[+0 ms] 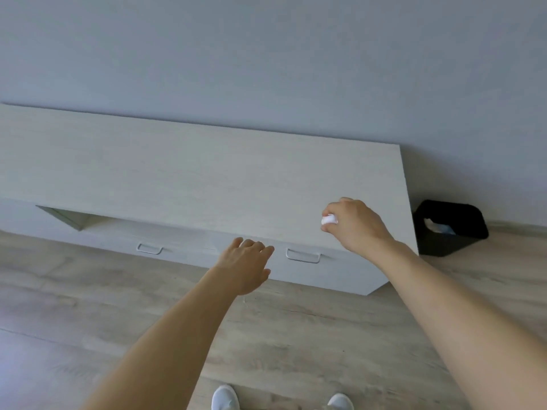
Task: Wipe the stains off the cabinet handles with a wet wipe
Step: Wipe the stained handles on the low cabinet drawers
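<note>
I keep the wet wipe (329, 220) balled in the curled fingers of my right hand (355, 226), above the cabinet (192, 173) top, ready for the right handle (303, 256) below, while my left hand (245, 264), fingers relaxed and holding nothing, reaches toward the drawer front beside it.

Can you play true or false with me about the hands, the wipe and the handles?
1. The right hand holds a balled-up white wipe. True.
2. The left hand holds a sponge. False: it is open and holds nothing.
3. Two handles show on the cabinet: the left handle and the right handle. True.
4. The wipe is rubbing a handle. False: it is above the cabinet top.
5. A black bin stands right of the cabinet. True.
</note>
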A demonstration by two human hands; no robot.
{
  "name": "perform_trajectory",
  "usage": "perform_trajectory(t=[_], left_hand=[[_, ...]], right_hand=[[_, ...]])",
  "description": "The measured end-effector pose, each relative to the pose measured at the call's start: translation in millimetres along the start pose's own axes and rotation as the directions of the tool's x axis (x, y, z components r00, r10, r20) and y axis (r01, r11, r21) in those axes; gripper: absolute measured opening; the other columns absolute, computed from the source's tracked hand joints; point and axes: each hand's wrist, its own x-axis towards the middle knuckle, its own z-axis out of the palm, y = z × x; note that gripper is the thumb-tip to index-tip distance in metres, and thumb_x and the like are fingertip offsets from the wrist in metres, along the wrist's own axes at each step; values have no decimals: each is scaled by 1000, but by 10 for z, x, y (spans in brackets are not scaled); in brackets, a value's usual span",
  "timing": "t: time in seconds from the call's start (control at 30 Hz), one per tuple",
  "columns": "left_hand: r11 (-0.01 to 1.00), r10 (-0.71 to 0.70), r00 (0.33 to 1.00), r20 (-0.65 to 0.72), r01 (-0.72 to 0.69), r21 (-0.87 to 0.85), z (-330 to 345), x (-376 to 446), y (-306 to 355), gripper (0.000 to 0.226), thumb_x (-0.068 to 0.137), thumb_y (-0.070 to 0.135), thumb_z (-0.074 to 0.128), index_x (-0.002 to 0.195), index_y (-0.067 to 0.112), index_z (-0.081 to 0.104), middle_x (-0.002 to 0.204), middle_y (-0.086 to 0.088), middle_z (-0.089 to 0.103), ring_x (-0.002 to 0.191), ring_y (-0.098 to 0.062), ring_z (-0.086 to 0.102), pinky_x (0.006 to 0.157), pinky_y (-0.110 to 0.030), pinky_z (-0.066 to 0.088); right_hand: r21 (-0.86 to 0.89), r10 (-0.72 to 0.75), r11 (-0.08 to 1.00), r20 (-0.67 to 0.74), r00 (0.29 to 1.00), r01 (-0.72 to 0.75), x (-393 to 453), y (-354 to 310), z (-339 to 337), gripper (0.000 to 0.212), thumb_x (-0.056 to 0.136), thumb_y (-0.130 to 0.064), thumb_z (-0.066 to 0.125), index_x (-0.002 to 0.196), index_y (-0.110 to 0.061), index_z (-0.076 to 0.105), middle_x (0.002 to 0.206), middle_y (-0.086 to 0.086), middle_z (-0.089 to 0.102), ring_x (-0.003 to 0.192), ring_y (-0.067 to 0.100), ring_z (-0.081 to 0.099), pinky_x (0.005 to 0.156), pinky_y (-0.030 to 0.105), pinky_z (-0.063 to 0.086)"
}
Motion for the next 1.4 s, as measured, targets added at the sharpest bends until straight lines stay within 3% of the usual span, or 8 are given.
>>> perform_trajectory(t=[0.27,0.4,0.5,0.7,0.97,1.1,1.23,1.4], left_hand=[[998,14,951,-308,6,62,1609,946,-88,50,101,27,43,148,13,30,150,-5,37,137,-21,36,117,-36,18],[997,76,708,-702,-47,60,2191,1423,-149,49,77,10,77,122,-1,62,119,-16,65,108,-30,64,95,-47,51],[990,132,555,-821,-33,137,2566,1760,-165,46,81,11,68,125,-1,60,124,-17,61,115,-32,60,97,-50,48],[976,138,420,-897,97,196,3053,2247,-201,55,93,28,46,140,0,43,147,-20,39,137,-33,33,110,-52,34],[988,40,299,-953,129,82,3310,2588,-77,68,97,38,37,151,5,11,158,-12,6,146,-31,7,119,-47,4],[993,-2,153,-988,117,16,3373,2857,3,76,98,44,35,152,10,-7,158,-3,-22,147,-23,-14,118,-49,-4],[995,-80,16,-997,57,-79,3365,3028,133,76,96,49,35,152,14,-3,157,2,-24,146,-20,-17,117,-49,-7],[992,-95,-111,-989,70,-103,3333,3178,155,78,93,52,33,152,16,-5,158,5,-22,146,-18,-16,117,-45,-10]], right_hand=[[-18,-68,998,-174,982,66,544,643,1482,22,92,-24,58,113,-20,63,110,0,55,95,21,55,70,27,35],[0,-167,984,-323,931,176,754,895,2061,19,91,-25,61,108,-21,65,108,-2,57,93,21,56,75,30,44],[-15,-275,954,-430,860,298,833,1015,2439,18,90,-23,62,107,-19,67,107,-1,59,93,22,58,79,36,49],[-43,-369,881,-684,629,470,801,1213,2874,15,84,-15,71,99,-12,71,96,5,62,78,23,61,70,38,51],[58,-264,903,-705,658,425,671,1515,3085,15,84,-13,70,100,-12,72,94,-1,63,69,16,57,68,25,46],[30,-261,886,-793,551,463,687,1713,3212,16,83,-8,71,99,-10,72,91,-3,62,72,5,55,67,7,43],[53,-199,882,-859,472,469,726,1886,3298,13,83,-6,70,96,-9,71,91,-6,62,84,-13,54,75,1,39],[87,-172,849,-886,430,521,860,1937,3417,11,84,-4,69,94,-8,72,88,-4,63,79,-10,56,74,4,41]])
